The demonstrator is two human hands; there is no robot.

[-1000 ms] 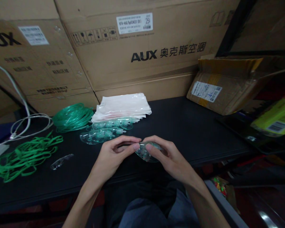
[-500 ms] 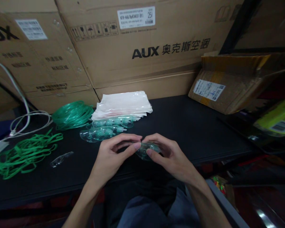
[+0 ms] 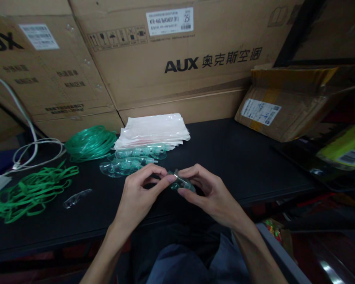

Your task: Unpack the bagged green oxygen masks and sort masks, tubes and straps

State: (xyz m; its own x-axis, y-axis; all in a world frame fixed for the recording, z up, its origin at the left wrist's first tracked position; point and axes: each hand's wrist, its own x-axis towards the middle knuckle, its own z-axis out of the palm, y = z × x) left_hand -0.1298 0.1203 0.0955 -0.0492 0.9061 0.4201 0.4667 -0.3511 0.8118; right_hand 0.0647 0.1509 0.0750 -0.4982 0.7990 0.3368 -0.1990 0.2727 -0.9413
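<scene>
both hands are working one small part over the near edge of the black table (image 3: 225, 157), just above the person's lap. the left hand (image 3: 139, 195) is pinching the left end of a clear green-tinted plastic mask piece (image 3: 182, 184) between thumb and forefinger; the other fingers are curling under. the right hand (image 3: 208, 193) is gripping the same piece from the right, thumb on top and fingers wrapping beneath, so most of it is sitting hidden in that hand. a small shiny strip is showing on the piece right where the two thumbs are meeting; can't tell what it is. both grips are closed on the piece, nothing released.

the piece is being held off the table, not resting on it.

just behind the hands, a few more clear masks (image 3: 127, 165) are lying in a loose row, partly tucked under a stack of flat plastic bags (image 3: 154, 130). left of that stack a coil of green tubing (image 3: 90, 142) is sitting, and nearer the left edge a tangle of green elastic bands (image 3: 32, 191) is spreading out. a single clear plastic part (image 3: 76, 198) is lying alone between the bands and the left hand. a white cable (image 3: 32, 148) is looping at far left. big cardboard boxes (image 3: 180, 59) are standing behind the table, and a smaller box (image 3: 284, 102) is leaning at the right.
</scene>
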